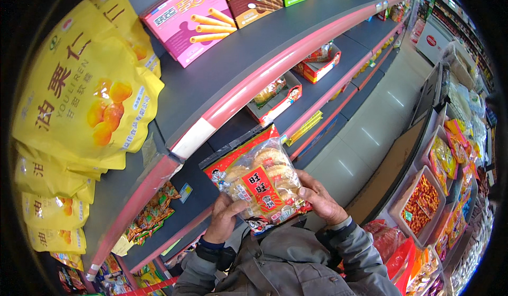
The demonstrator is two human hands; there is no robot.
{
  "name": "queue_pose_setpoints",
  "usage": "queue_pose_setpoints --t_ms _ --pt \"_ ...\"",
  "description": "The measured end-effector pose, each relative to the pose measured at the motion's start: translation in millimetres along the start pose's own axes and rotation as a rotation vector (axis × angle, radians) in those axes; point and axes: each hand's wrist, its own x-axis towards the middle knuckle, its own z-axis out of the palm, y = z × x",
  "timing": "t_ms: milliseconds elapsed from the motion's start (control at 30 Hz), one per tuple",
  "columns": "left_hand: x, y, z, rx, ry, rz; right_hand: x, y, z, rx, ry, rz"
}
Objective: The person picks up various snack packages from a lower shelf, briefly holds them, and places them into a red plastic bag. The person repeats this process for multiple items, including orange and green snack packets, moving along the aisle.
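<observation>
Both hands hold one bag of rice crackers (260, 185) in front of my jacket. The bag is red and clear plastic, bears writing and a cartoon child, and shows round pale crackers through its window. My left hand (223, 216) grips its lower left edge, thumb on the front. On the right edge, my right hand (323, 200) pinches the bag with the thumb on top. The fingers behind the bag are hidden. Beyond it, on a lower shelf, an open red and white carton (278, 101) contains a similar-looking packet (270, 91).
Yellow chestnut pouches (83, 89) stand on the dark upper shelf (190, 85) at left, near a pink egg roll box (194, 24). A red shelf edge (254, 109) runs diagonally past my hands. Across the tiled aisle (369, 109), bins such as a white tray (418, 204) hold snacks.
</observation>
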Motion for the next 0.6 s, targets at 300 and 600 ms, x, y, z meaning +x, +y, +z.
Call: queue_pose_setpoints --t_ms 300,600 --pt "-17.0 -12.1 -11.3 -0.076 0.126 0.059 10.7 25.9 -4.8 -0.05 -0.01 0.015" --pt "7.3 35.5 -52.0 0.05 0.402 0.394 -6.5 34.2 -24.2 0.148 0.148 0.021"
